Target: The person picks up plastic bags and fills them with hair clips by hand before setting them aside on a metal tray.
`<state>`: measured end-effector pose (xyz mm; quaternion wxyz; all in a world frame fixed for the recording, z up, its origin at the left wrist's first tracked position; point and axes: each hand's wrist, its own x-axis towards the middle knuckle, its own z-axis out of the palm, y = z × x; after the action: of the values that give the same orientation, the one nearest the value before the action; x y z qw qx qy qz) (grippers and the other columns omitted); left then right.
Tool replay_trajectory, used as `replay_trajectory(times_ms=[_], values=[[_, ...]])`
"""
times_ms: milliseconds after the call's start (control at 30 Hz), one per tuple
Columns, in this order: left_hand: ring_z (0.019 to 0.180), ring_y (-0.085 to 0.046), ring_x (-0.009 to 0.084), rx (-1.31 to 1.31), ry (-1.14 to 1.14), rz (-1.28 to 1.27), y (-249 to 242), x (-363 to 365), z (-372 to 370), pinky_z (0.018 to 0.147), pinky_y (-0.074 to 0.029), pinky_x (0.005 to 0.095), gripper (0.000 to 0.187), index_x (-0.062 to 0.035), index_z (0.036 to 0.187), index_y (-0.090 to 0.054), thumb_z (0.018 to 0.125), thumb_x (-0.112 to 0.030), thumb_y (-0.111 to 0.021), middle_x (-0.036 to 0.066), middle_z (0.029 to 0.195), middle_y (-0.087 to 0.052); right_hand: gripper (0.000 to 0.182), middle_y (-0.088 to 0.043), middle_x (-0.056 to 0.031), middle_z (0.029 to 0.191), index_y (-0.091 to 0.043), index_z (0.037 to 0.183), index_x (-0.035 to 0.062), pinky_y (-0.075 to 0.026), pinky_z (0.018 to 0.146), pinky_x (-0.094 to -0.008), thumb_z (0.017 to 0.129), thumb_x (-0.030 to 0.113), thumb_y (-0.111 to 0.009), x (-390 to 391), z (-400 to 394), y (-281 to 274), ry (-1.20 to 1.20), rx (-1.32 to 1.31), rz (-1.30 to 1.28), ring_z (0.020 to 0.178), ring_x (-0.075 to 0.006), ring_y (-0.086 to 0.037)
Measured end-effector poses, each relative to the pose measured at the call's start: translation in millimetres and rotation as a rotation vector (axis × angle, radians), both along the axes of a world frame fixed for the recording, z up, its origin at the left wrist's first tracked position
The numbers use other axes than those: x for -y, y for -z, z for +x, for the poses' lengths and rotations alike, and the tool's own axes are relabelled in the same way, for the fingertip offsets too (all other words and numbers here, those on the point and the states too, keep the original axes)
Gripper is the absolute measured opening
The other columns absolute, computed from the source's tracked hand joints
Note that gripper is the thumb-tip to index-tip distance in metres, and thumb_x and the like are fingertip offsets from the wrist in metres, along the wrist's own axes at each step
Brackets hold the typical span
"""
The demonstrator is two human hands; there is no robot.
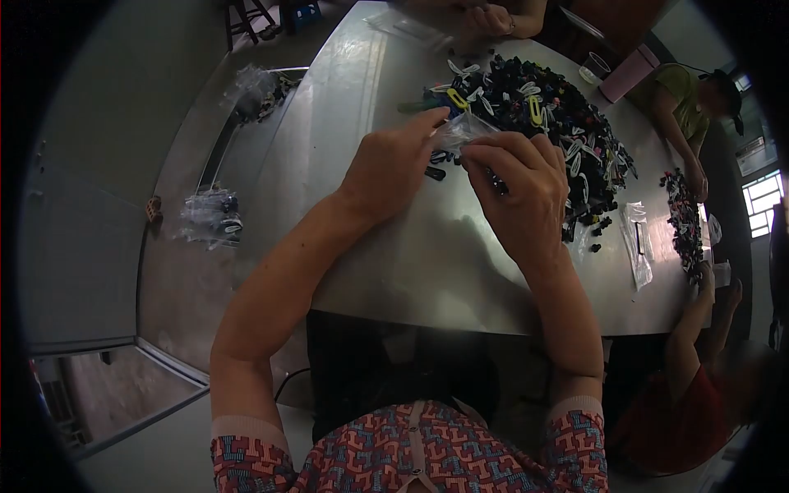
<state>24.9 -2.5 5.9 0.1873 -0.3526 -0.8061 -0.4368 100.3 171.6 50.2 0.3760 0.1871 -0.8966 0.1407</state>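
I'm watching both bare hands meet over the metal table (pixel 411 271), at one o'clock from the middle of my view, with a clear plastic bag (pixel 467 125) between them. My right hand (pixel 526 193) pinches the bag's near edge between thumb and fingers. My left hand (pixel 382 172) reaches in with its forefinger stretched out along the bag's far-left side; I can't tell whether its other fingers grip the film.

Just beyond, toward half past one, I see a large heap of small dark parts (pixel 575 127) mixed with white cable loops (pixel 583 152) and two yellow oblong loops. A small black piece (pixel 436 173) lies just below the bag.

At two o'clock a pink bottle (pixel 630 72) stands beside a clear cup (pixel 593 69). At three o'clock I have a flat plastic packet (pixel 638 251) and, past it, a smaller heap (pixel 684 218), where a co-worker in green (pixel 685 94) has a hand. Another co-worker, in red (pixel 670 419), sits at four o'clock.
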Motion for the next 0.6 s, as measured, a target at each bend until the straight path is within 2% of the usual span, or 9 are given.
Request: replay_trajectory(times_ms=[167, 433, 533, 600], values=[[0.088, -0.068, 0.0398, 0.160, 0.094, 0.104, 5.8, 0.4, -4.5, 0.076, -0.055, 0.0440, 0.039, 0.0012, 0.128, -0.056, 0.089, -0.004, -0.059, 0.021, 0.096, -0.071, 0.023, -0.069, -0.0016, 0.093, -0.074, 0.098, 0.0117, -0.047, 0.077, -0.0348, 0.076, 0.006, -0.079, 3.3, -1.7, 0.2, -0.019, -0.017, -0.024, 0.081, -0.0210, -0.061], [0.089, -0.068, 0.0402, 0.174, 0.151, 0.092, 0.2, 1.3, 1.3, 0.078, -0.054, 0.0445, 0.042, 0.0012, 0.130, -0.054, 0.089, -0.004, -0.059, 0.021, 0.096, -0.071, 0.027, -0.070, -0.0024, 0.098, -0.072, 0.102, 0.0122, -0.049, 0.073, -0.0347, 0.076, 0.005, -0.077, 0.6, 0.2, -3.4, -0.102, 0.007, 0.024, 0.079, -0.0217, -0.061], [0.090, -0.068, 0.0408, 0.172, 0.163, 0.084, 3.4, 1.1, 0.1, 0.078, -0.054, 0.0452, 0.044, 0.0006, 0.132, -0.052, 0.089, -0.004, -0.059, 0.021, 0.097, -0.071, 0.026, -0.071, -0.0029, 0.100, -0.072, 0.102, 0.0117, -0.051, 0.071, -0.0361, 0.077, 0.005, -0.077, -0.4, 1.1, -4.4, -0.097, 0.116, 0.014, 0.077, -0.0222, -0.062], [0.090, -0.067, 0.0410, 0.168, 0.172, 0.082, 2.7, 1.0, 0.0, 0.079, -0.054, 0.0454, 0.046, 0.0003, 0.134, -0.051, 0.089, -0.004, -0.059, 0.021, 0.097, -0.071, 0.027, -0.072, -0.0047, 0.101, -0.073, 0.103, 0.0106, -0.054, 0.074, -0.0362, 0.077, 0.004, -0.077, -0.9, 0.8, -4.7, -0.082, 0.087, -0.011, 0.081, -0.0245, -0.066]])
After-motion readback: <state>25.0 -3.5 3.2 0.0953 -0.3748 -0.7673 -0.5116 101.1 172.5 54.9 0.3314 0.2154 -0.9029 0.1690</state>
